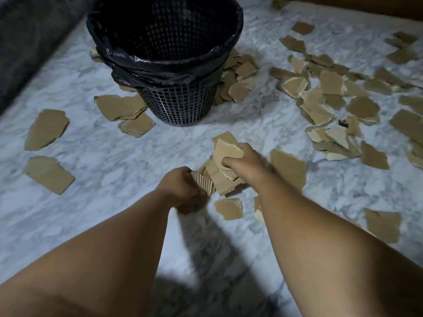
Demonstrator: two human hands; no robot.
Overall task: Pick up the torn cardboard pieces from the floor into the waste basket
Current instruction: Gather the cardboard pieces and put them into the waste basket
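A black mesh waste basket (178,106) lined with a black plastic bag stands upright at the top centre. Torn brown cardboard pieces lie scattered over the marble floor, thickest to the right of the basket (320,104). Between my hands is a bundle of cardboard pieces (225,154), below and right of the basket. My right hand (245,159) grips the bundle's top. My left hand (185,188) is closed on a corrugated piece (203,180) at its lower left.
White-grey marble floor (114,161). Loose pieces lie at the left (47,129), (49,173), beside the basket (120,106), and near my arms (229,208), (382,227). A dark surface (27,42) runs along the upper left; brown furniture edges the top right.
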